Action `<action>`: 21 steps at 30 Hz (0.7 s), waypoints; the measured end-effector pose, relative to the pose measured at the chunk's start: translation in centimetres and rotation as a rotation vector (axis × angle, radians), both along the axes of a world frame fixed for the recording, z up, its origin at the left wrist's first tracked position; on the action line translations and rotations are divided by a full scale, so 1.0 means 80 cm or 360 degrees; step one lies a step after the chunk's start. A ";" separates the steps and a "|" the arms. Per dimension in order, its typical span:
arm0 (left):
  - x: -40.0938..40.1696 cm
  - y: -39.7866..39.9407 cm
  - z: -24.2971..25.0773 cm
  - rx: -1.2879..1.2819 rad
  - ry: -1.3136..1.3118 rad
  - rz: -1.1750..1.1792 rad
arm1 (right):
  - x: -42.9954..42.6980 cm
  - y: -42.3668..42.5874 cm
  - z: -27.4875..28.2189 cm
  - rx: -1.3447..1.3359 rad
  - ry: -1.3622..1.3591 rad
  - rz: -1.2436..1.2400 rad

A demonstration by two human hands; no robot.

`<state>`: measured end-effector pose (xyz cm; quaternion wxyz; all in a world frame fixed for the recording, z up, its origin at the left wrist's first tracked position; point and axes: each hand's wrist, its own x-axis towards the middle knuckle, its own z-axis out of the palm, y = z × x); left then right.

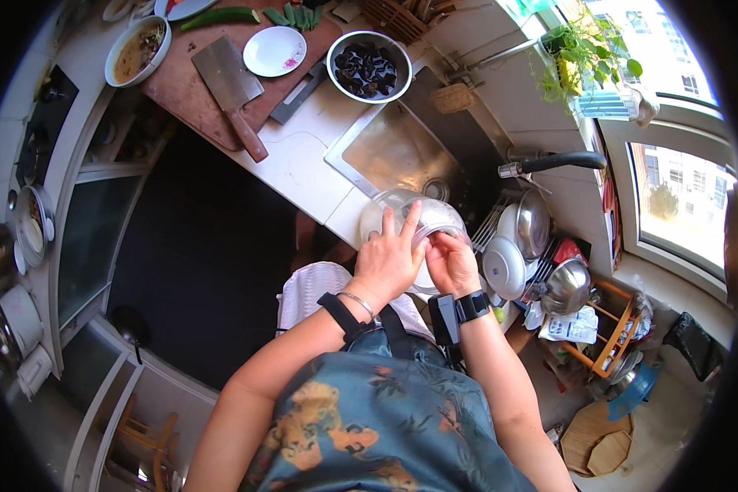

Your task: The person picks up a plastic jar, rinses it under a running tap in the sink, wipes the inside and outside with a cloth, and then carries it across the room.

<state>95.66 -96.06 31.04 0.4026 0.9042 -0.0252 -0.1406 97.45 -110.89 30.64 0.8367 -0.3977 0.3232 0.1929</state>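
Observation:
A clear, see-through container (440, 212), apparently a wide-mouthed jar, is tilted at the counter edge in front of the sink. My left hand (382, 255) lies over its near left side, index and middle fingers spread across the wall. At the round rim is my right hand (453, 261), its bent fingertips over or inside the mouth; what they touch there is hidden. The thumb of the left hand meets the right hand's fingers at the rim. Behind the container, the steel sink basin (393, 147) shows its drain.
A steel bowl of dark soaked pieces, probably wood ear fungus (369, 64), stands beyond the sink. A cleaver (230, 77) and white dish (275, 51) lie on the cutting board (178, 98). At right are the faucet (553, 163) and racked plates (503, 267).

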 end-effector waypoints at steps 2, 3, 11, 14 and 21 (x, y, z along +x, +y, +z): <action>0.004 0.000 0.005 -0.0003 0.0041 -0.0031 | -0.003 0.002 -0.003 -0.0048 -0.0018 -0.0035; 0.004 0.001 0.007 -0.0009 0.0088 -0.0044 | -0.002 0.008 0.003 -0.0042 -0.0017 -0.0051; 0.007 -0.002 0.006 -0.0008 0.0066 -0.0046 | -0.003 0.002 0.013 -0.0262 0.0281 0.0934; 0.003 -0.002 0.000 -0.0004 0.0024 -0.0019 | 0.008 0.009 0.011 -0.0096 0.0147 0.0477; 0.004 -0.003 0.005 -0.0007 0.0071 -0.0005 | 0.005 0.015 0.001 -0.0019 -0.0091 -0.0167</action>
